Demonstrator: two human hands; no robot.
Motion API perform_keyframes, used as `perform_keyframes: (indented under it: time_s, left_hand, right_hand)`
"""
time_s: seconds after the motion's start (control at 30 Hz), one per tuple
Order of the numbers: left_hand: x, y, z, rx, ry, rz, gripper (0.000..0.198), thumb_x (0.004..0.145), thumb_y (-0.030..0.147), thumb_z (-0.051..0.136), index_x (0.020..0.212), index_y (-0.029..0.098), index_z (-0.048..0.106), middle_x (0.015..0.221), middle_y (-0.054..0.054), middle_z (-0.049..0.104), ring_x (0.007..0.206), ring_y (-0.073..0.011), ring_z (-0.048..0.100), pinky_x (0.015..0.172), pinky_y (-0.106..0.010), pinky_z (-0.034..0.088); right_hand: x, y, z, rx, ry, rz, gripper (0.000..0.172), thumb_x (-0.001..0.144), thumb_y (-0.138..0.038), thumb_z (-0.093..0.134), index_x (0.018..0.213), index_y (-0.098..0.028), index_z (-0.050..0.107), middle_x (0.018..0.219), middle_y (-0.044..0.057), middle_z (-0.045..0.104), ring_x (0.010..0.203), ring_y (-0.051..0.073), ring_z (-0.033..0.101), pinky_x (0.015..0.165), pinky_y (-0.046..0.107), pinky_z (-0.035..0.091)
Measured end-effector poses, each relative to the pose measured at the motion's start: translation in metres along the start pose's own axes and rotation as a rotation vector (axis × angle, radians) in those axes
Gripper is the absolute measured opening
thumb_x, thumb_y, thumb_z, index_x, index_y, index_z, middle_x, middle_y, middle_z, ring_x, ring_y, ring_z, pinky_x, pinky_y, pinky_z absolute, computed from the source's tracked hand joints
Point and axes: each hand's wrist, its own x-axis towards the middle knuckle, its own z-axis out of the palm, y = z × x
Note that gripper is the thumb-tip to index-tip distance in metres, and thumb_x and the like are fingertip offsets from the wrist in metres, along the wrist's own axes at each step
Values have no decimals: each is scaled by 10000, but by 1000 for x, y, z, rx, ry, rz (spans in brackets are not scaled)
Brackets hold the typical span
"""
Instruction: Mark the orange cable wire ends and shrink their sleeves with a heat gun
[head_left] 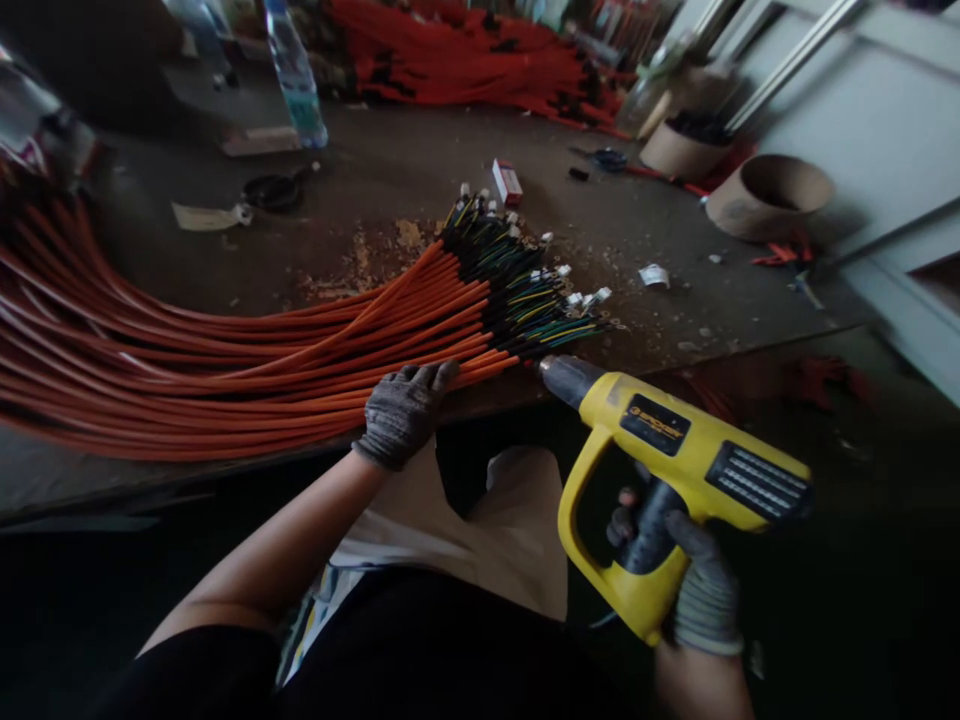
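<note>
My right hand [701, 575], in a grey glove, is wrapped round the black grip of a yellow heat gun [675, 425]. The gun's metal nozzle points left, close to the black-sleeved ends of the nearest orange cables [420, 330]. At the table's front edge, my gloved left hand [405, 408] is closed on the near cables of the bundle; its fingertips are partly hidden. Beyond the black sleeves [499, 280], thin green, yellow and dark wires [544, 300] fan out, ending in white connectors [574, 300] and small ring terminals.
A water bottle [296, 80], a roll of black tape [271, 190] and a small red-and-white box [507, 183] stand or lie on the worn table [420, 160]. Farther back is another red cable heap [472, 60]. Cardboard tubs [772, 195] and red-handled pliers [787, 252] are at right.
</note>
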Motion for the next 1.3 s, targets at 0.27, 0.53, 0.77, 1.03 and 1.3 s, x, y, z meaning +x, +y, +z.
perform_keyframes:
  time_s: [0.27,0.53,0.77,1.03,1.3]
  left_hand:
    - [2,1,9,-37,48,-93,462,1034,327,340,1467,378,490,1337,-103,607,1145,-293,591,837,-381,479]
    - [2,0,5,-29,55,-65,448,1023,258,347,1411,300,566,1269,-135,634,1087,-296,610,851,-405,470]
    - [1,-6,20,-27,206,80,379,997,245,431,1298,271,660,1189,-130,688,1092,-292,626,868,-431,490]
    - [7,-1,8,-4,116,36,448,963,214,472,1395,186,584,1537,-185,467,1388,-368,480,1135,-551,373]
    - [12,-7,4,-47,89,102,480,978,185,411,1437,158,547,1441,-141,586,1259,-296,594,1044,-454,491]
  right_hand:
    - [-3,-8,-4,-46,78,-66,640,434,-391,893,1018,-253,670,741,-13,646,536,129,572,501,272,537]
    - [4,-14,-1,-31,-8,-75,522,546,-397,841,1029,-263,696,768,-13,631,570,108,557,543,247,552]
    - [9,-47,26,-201,-11,-115,566,400,-390,861,935,-247,745,751,21,643,525,139,562,465,268,524]
    - [11,-91,77,-283,-62,-151,560,367,-305,775,921,-226,752,812,43,653,523,125,542,431,245,503]
    - [36,-105,116,-273,-101,-62,547,342,-273,778,887,-227,747,846,28,659,549,118,526,437,232,526]
